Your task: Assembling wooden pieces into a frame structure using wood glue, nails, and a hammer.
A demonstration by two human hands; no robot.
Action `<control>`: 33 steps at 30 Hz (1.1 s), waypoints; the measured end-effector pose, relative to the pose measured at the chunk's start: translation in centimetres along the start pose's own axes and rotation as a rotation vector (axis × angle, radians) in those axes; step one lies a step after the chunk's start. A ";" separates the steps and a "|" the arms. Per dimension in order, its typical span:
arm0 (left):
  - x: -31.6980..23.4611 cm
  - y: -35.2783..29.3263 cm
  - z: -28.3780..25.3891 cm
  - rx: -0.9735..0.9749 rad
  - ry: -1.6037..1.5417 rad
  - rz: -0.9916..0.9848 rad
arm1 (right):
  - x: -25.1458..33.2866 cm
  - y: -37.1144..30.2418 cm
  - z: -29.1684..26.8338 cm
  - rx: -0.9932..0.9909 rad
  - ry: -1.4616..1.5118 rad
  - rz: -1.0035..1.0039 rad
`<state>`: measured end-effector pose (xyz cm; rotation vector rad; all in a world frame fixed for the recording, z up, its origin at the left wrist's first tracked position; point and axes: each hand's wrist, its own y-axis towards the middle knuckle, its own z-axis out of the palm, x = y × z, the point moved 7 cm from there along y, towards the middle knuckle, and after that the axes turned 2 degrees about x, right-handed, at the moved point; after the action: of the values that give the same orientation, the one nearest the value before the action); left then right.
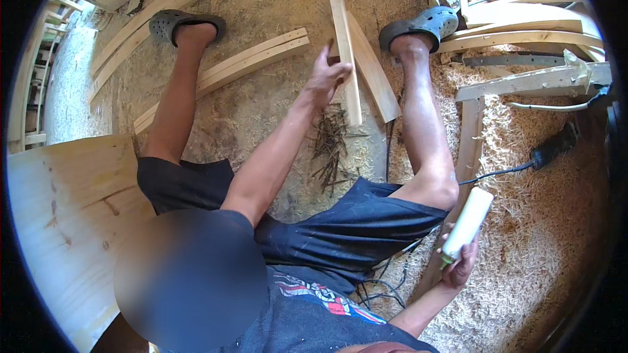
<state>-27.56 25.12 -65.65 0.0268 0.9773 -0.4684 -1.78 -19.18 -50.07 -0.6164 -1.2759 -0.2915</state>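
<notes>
Your left hand (330, 78) is grasping a pale wooden strip (345, 36) between your feet, the fingers closed about its middle; whether its far end rests on anything, you cannot tell from here. Your right hand (463, 265) is wrapped around a white bottle (470, 222) beside your right knee — its greenish tip points down toward your body, its base up and away. Just to the right of the strip lies a wider board (374, 68), and nearer you sits a heap of thin dark pieces (330, 150). To your left, two curved lengths of wood (255, 59) lie side by side on the floor (275, 150).
</notes>
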 end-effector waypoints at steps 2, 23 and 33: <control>-3.3 -5.2 2.1 0.346 -0.381 0.014 | 1.4 0.2 1.7 0.022 0.067 -0.049; -16.7 -21.9 -6.7 -0.006 0.054 0.441 | 1.1 5.0 25.0 0.361 0.539 -0.023; -19.6 -21.5 -4.0 -0.203 0.440 0.540 | 12.7 7.3 38.0 0.859 0.649 -0.394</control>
<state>-48.34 13.94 -48.21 0.2119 1.3884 0.1452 -24.74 10.36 -33.84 0.4496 -0.7598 -0.2094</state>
